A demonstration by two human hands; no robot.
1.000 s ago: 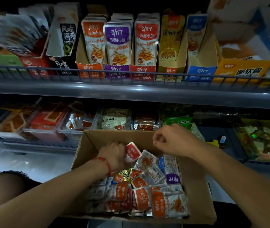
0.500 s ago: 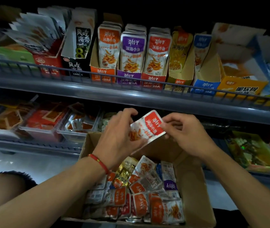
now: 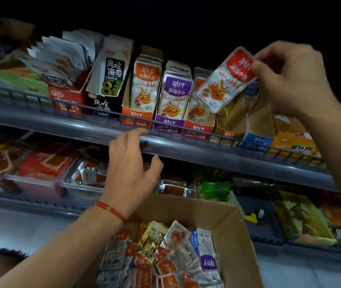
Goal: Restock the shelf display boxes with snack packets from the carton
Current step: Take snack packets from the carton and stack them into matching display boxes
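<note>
Your right hand point(image 3: 292, 80) was raised in front of the upper shelf and pinched the red-topped, silver plastic snack packet point(image 3: 225, 80) by its top right corner, fingers curled round that corner. The packet hung tilted, its lower end pointing down to the left, just above the red cardboard display box point(image 3: 198, 128) — this box stood at the front edge of the grey metal upper shelf point(image 3: 82, 125), behind the wire rail. I could not tell whether the packet touched the packets already standing in that box.

Your left hand point(image 3: 130, 165) held nothing. Its fingers were relaxed and a little spread, and the fingertips were near the front edge of the upper shelf, below the orange cardboard display box point(image 3: 137, 115). A red string bracelet point(image 3: 111, 210) was on that wrist.

To the right of the orange box stood the purple cardboard display box point(image 3: 169, 123), touching the red one, both filled with upright packets. The open brown cardboard carton point(image 3: 242, 235) was at the bottom of the view, below your left wrist — many loose snack packets point(image 3: 165, 256) in red, gold, blue and purple lay mixed in it.
</note>
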